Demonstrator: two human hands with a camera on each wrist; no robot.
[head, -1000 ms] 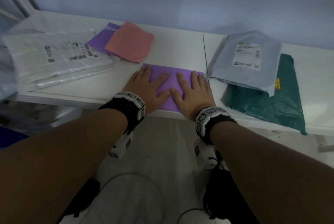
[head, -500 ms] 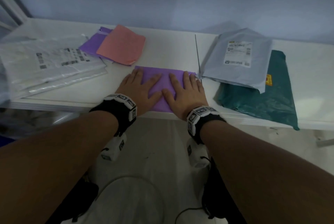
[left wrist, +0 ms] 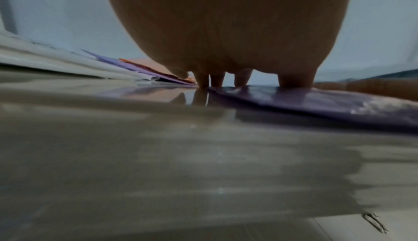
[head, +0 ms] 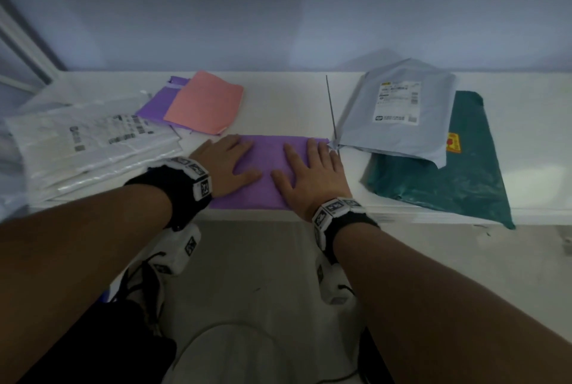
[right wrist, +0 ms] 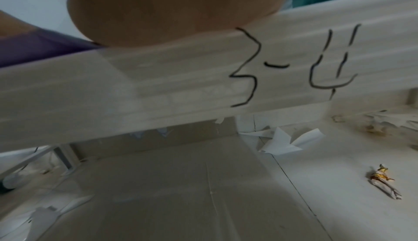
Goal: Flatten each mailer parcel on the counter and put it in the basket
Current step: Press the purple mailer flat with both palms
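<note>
— Where is the purple mailer [head: 272,171]?
— It lies at the front edge of the white surface [head: 284,104], in the middle.
— What are the hands doing?
— Both lie flat on it, palms down. The left hand [head: 227,163] is on its left part. The right hand [head: 312,174] is on its right part. The fingers are straight and spread. They hold nothing; they just press down.
— What does the left wrist view show?
— Fingertips [left wrist: 294,82] touching the mailer, and one touching the shiny surface just beside it.
— And the right wrist view?
— The heel of the right hand sits at the surface edge. "3-4" [right wrist: 291,66] is written on the front of that edge. Below, paper scraps [right wrist: 282,143] and a crumpled wrapper [right wrist: 384,182] lie on the floor.
— What else is up there?
— A grey mailer [head: 399,111] with a label lies on a green mailer [head: 448,173], to the right. The grey one's corner is just beside the purple one. A pink mailer [head: 205,103] lies on another purple one [head: 161,101], behind the left hand. White mailers [head: 93,142] are piled far left.
— Can you see the basket?
— I cannot tell where it is.
</note>
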